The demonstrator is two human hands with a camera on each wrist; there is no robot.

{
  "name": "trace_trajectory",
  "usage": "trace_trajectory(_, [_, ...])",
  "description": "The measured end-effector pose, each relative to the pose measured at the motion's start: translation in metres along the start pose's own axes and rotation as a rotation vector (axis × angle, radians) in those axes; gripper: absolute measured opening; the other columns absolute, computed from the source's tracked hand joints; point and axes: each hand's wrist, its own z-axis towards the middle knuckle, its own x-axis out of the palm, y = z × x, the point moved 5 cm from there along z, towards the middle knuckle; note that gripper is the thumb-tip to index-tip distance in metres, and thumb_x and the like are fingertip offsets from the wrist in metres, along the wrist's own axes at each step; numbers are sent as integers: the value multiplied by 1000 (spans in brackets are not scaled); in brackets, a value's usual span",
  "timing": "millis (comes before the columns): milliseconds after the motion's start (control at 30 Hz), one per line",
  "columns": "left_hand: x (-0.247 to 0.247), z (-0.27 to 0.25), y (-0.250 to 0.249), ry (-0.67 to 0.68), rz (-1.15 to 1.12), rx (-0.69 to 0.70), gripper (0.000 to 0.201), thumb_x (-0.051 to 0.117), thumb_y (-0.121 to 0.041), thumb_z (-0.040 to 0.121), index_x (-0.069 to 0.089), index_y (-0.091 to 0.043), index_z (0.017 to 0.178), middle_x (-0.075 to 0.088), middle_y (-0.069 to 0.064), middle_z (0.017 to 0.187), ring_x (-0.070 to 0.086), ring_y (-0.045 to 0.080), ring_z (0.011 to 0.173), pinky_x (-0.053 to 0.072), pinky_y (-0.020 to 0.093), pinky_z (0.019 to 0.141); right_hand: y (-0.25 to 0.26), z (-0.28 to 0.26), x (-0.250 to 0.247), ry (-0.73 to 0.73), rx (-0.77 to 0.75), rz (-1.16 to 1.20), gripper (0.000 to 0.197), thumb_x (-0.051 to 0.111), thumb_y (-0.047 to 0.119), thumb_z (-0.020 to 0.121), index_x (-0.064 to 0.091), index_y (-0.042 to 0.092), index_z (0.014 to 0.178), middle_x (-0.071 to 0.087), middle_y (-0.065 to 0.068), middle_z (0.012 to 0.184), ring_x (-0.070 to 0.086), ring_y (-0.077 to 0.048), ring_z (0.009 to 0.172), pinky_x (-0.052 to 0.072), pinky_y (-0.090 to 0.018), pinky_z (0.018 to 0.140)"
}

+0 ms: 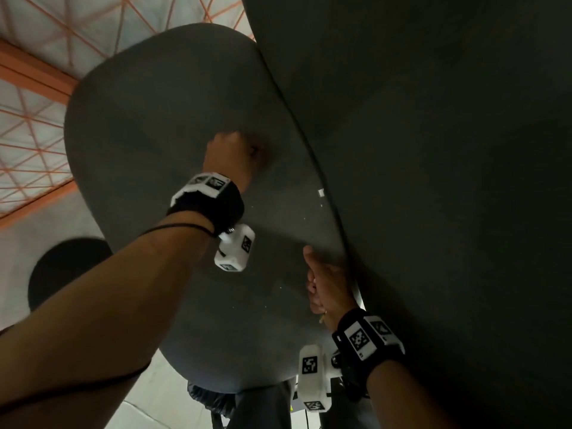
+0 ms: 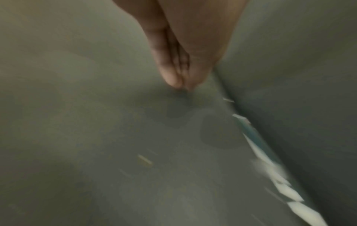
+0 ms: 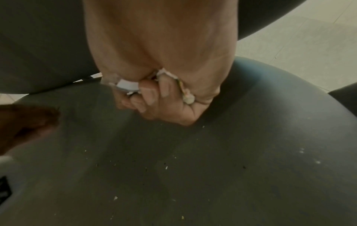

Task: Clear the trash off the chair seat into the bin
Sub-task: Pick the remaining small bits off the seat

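On the dark seat [image 1: 173, 119], crumpled paper scraps [image 3: 128, 85] are clenched in the right hand [image 1: 328, 286] by the seat's back crease, while crumbs [image 3: 166, 167] are pinched at mid-seat by the left hand [image 1: 230, 156] (nothing visibly held), so small bits are best gathered before binning.

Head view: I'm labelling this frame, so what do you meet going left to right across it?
Orange-lined floor → left hand, on the chair seat → white paper scrap by the seam → right hand, closed on collected trash → chair backrest.
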Motion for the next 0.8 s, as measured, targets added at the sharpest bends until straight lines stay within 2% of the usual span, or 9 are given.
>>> trace_trajectory(100, [38, -17, -38, 223, -152, 107, 26, 61, -27, 83, 73, -20, 105, 74, 1, 105, 70, 22, 95, 54, 33, 87, -3, 2, 0, -11, 27, 10, 54, 58, 59, 85, 38, 20, 54, 31, 3, 45, 21, -7, 30, 15, -11, 38])
trace_trajectory(167, [69, -26, -55, 349, -142, 132, 32, 62, -32, 78, 69, -22, 106, 72, -2, 107, 69, 22, 92, 54, 33, 84, -4, 2, 0, -18, 51, 16, 54, 59, 59, 85, 37, 20, 54, 31, 3, 46, 21, -7, 30, 17, -10, 38])
trace_trajectory(267, [96, -28, -61, 328, -191, 45, 26, 70, -24, 76, 60, -23, 101, 69, -2, 99, 67, 24, 89, 51, 30, 80, -4, 3, -2, -37, 78, 23, 53, 59, 58, 85, 37, 20, 55, 31, 5, 44, 22, -6, 28, 19, -10, 35])
trace_trajectory(333, [106, -30, -59, 324, -210, -22, 34, 70, -23, 77, 58, -23, 109, 70, -3, 96, 66, 23, 93, 49, 28, 80, -3, 4, -5, -48, 91, 36, 53, 60, 55, 86, 38, 19, 55, 31, 7, 39, 24, -4, 25, 21, -9, 31])
trace_trajectory(433, [113, -32, -61, 307, -178, -51, 39, 69, -26, 78, 56, -23, 115, 70, 3, 101, 65, 29, 98, 50, 32, 83, -1, 4, -9, -69, 106, 55, 51, 61, 52, 87, 39, 18, 56, 32, 6, 41, 26, -2, 23, 23, -8, 29])
trace_trajectory(533, [112, -31, -66, 290, -132, -38, 28, 66, -27, 80, 60, -21, 106, 70, 7, 105, 65, 34, 97, 52, 37, 83, 1, 4, -11, -82, 107, 49, 52, 60, 51, 88, 38, 17, 56, 32, 3, 46, 26, -3, 23, 23, -8, 29])
trace_trajectory(633, [106, -34, -65, 339, -173, -70, 20, 67, -25, 79, 64, -23, 98, 71, 5, 101, 66, 30, 96, 53, 36, 85, 2, 3, -10, -83, 89, 48, 55, 60, 52, 88, 36, 18, 53, 30, 5, 40, 23, -6, 25, 19, -10, 32])
trace_trajectory(700, [96, -41, -62, 357, -286, -112, 12, 71, -24, 75, 63, -29, 84, 73, 0, 90, 68, 20, 88, 54, 33, 84, 5, 1, -9, -92, 79, 51, 56, 59, 56, 87, 36, 18, 52, 30, 5, 38, 22, -7, 27, 17, -11, 36])
trace_trajectory(800, [72, -70, -53, 379, -450, -155, 11, 74, -20, 70, 64, -24, 74, 71, -2, 73, 63, 9, 63, 54, 24, 70, 10, 0, -5, -64, 94, 94, 59, 51, 64, 87, 37, 19, 52, 30, 4, 41, 21, -9, 28, 15, -12, 37])
